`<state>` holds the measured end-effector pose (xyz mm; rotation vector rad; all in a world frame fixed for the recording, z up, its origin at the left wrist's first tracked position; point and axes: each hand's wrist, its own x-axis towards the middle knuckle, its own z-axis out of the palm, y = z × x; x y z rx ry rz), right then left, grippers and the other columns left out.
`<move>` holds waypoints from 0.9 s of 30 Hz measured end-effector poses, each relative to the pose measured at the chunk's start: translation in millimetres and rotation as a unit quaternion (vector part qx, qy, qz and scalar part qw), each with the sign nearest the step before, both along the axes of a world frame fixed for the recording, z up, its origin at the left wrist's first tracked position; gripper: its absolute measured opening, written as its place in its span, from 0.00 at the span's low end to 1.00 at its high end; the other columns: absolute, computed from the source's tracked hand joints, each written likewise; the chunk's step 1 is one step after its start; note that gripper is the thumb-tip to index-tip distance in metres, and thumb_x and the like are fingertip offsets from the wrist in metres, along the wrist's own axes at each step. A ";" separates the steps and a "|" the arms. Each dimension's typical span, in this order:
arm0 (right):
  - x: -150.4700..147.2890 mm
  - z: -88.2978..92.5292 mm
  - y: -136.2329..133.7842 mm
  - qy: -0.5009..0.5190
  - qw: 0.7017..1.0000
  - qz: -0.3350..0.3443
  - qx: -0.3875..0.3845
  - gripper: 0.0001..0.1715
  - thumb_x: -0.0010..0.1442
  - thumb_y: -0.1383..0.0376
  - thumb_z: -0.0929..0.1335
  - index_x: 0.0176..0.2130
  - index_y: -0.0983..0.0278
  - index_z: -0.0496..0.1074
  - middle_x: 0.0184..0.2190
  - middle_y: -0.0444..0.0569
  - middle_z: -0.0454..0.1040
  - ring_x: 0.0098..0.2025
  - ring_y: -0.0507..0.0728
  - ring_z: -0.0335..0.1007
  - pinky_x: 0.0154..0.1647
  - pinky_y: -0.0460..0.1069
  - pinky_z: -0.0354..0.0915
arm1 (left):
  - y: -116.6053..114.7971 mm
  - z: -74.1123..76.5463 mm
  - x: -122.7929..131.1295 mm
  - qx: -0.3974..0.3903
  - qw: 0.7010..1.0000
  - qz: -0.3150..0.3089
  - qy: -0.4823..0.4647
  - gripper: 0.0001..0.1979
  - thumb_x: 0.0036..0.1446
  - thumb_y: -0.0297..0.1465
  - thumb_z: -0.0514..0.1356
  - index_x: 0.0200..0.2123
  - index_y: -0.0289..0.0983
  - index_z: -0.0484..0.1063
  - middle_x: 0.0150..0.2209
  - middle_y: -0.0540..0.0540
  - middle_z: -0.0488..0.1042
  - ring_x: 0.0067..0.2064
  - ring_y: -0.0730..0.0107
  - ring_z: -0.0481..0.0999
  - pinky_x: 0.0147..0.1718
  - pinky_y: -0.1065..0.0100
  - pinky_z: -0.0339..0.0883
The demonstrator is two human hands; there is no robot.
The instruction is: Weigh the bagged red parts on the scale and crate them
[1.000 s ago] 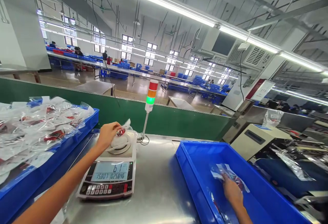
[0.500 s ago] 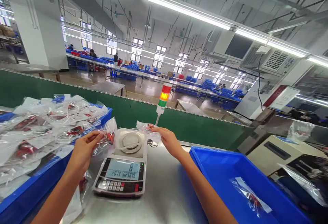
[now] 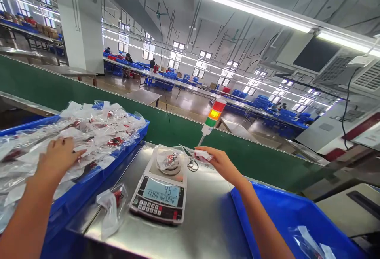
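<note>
left hand (image 3: pixel 57 158) is lying palm down, fingers loosely spread, on the pile of bagged parts (image 3: pixel 97 132) in the left bin (image 3: pixel 89 184), which is sitting along the bench's left edge. It is touching the top bags; can't see it gripping any. right hand (image 3: pixel 221 164) is pinching a small clear bag (image 3: pixel 202 155) with a red part inside between thumb and fingertips, holding it in the air just beside the far right corner of the counting scale (image 3: pixel 162 191). The scale is sitting mid-bench (image 3: pixel 204 227), toward the far edge. Another bag, the weighed bag (image 3: pixel 168 159), is lying on its pan, and the display is showing 45 on the top line. A loose bag (image 3: pixel 110 209) is lying at the bench's near edge, between left bin and scale. The right bin (image 3: pixel 276 215), also blue, is sitting at the right edge. The red/amber/green signal tower (image 3: pixel 214 114) is standing at the far edge behind the scale.
</note>
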<state>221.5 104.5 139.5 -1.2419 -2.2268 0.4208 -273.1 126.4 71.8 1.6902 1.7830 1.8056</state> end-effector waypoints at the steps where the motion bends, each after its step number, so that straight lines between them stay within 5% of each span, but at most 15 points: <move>1: 6.9 0.2 -6.0 0.002 1.000 -0.019 0.000 0.23 0.65 0.66 0.62 0.56 0.60 0.75 0.55 0.48 0.77 0.56 0.63 0.73 0.60 0.56 0.66 | -0.5 -7.0 2.3 0.007 0.999 0.029 0.017 0.20 0.47 0.54 0.63 0.30 0.46 0.67 0.48 0.37 0.76 0.71 0.29 0.50 0.49 0.34 0.72; 3: 20.0 -1.5 -18.5 0.007 0.998 -0.057 -0.003 0.21 0.67 0.61 0.62 0.56 0.60 0.74 0.53 0.48 0.78 0.53 0.62 0.74 0.56 0.54 0.68 | -5.0 -11.7 20.4 0.036 0.992 0.111 0.051 0.15 0.56 0.50 0.58 0.37 0.47 0.71 0.54 0.40 0.74 0.71 0.33 0.53 0.60 0.31 0.63; 5: 31.4 -6.1 -31.0 0.012 0.996 -0.094 -0.004 0.20 0.69 0.58 0.62 0.55 0.59 0.74 0.52 0.47 0.78 0.50 0.61 0.75 0.50 0.52 0.70 | -8.9 -5.2 53.0 0.052 0.991 0.097 0.069 0.15 0.62 0.46 0.54 0.46 0.48 0.73 0.60 0.44 0.70 0.71 0.41 0.54 0.68 0.36 0.52; 9: 48.9 -20.8 -55.4 0.020 0.985 -0.170 -0.012 0.22 0.69 0.50 0.62 0.52 0.60 0.73 0.47 0.49 0.79 0.45 0.61 0.75 0.43 0.51 0.69 | -0.3 9.6 136.7 0.001 0.989 -0.102 0.111 0.20 0.66 0.45 0.50 0.51 0.42 0.72 0.59 0.40 0.72 0.65 0.49 0.67 0.68 0.45 0.57; 14: 67.6 -40.6 -89.6 0.027 0.969 -0.240 -0.049 0.29 0.68 0.43 0.62 0.53 0.60 0.74 0.48 0.51 0.80 0.46 0.66 0.76 0.47 0.55 0.70 | 20.0 -9.1 219.3 -0.047 0.929 -0.320 0.178 0.18 0.68 0.40 0.48 0.47 0.38 0.73 0.55 0.39 0.74 0.60 0.54 0.70 0.62 0.50 0.65; 20: 88.8 -54.4 -118.8 0.037 0.951 -0.300 -0.072 0.33 0.65 0.39 0.63 0.53 0.58 0.75 0.47 0.51 0.80 0.45 0.67 0.78 0.47 0.56 0.71 | 38.8 -38.8 252.2 -0.054 0.916 -0.340 0.206 0.10 0.67 0.32 0.52 0.44 0.37 0.72 0.50 0.39 0.75 0.56 0.53 0.70 0.57 0.50 0.67; 27: 90.5 -61.7 -118.9 0.047 0.949 -0.305 -0.065 0.29 0.67 0.42 0.63 0.52 0.58 0.75 0.48 0.49 0.80 0.46 0.65 0.78 0.45 0.53 0.71 | 45.3 -47.3 258.9 -0.047 0.912 -0.339 0.226 0.08 0.67 0.29 0.53 0.44 0.37 0.71 0.50 0.39 0.74 0.57 0.53 0.69 0.58 0.50 0.67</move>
